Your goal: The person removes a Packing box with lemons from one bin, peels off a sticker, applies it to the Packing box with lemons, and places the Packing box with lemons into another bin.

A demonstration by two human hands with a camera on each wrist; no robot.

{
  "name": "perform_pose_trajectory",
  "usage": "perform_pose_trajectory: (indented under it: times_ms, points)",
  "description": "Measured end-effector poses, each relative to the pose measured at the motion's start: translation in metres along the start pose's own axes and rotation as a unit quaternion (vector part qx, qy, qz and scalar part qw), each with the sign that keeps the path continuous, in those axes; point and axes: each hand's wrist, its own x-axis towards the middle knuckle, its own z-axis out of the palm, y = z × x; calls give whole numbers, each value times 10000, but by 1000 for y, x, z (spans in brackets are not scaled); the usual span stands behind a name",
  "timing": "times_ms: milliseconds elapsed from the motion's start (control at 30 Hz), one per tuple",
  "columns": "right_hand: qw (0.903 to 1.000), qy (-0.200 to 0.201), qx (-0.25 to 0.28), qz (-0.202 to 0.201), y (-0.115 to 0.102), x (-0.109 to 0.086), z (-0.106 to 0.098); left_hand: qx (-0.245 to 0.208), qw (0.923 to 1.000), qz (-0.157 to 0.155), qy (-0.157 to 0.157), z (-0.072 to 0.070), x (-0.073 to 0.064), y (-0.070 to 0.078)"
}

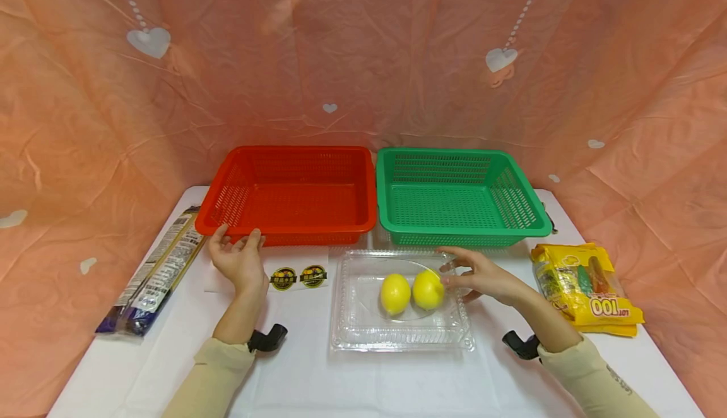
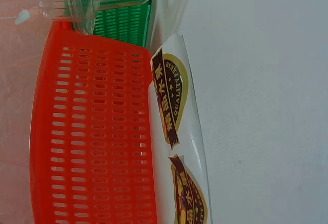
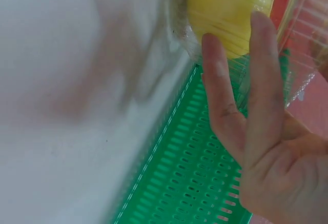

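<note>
In the head view, a clear plastic box point(image 1: 353, 310) lies in front of me, with two yellow lemons point(image 1: 395, 294) side by side in it. My right hand point(image 1: 481, 274) is at the box's right wall, fingers spread and the tips close to the right lemon. The right wrist view shows straight fingers point(image 3: 266, 75) against the clear plastic over a lemon point(image 3: 225, 14). At the front rim of the red basket point(image 1: 286, 232) is my left hand point(image 1: 241, 265), fingers loosely bent with nothing held. It overlaps a white sheet point(image 1: 298, 257) bearing round fruit stickers point(image 1: 313, 276).
A green basket point(image 1: 462, 232) stands right of the red one, both at the back of the white table point(image 1: 397, 386). On the left lies a long purple and gold packet point(image 1: 156, 273); on the right, a yellow bag point(image 1: 585, 288). A pink patterned cloth point(image 1: 363, 58) hangs behind.
</note>
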Motion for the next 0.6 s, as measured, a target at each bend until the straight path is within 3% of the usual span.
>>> perform_pose_trajectory:
  times_ms: [400, 600]
  points:
    - [9990, 357, 271, 46, 10, -6, -1, 36, 9999, -125, -98, -1, -1, 1]
    - [9983, 500, 311, 25, 11, -9, 1, 601, 9981, -59, -92, -16, 1, 18]
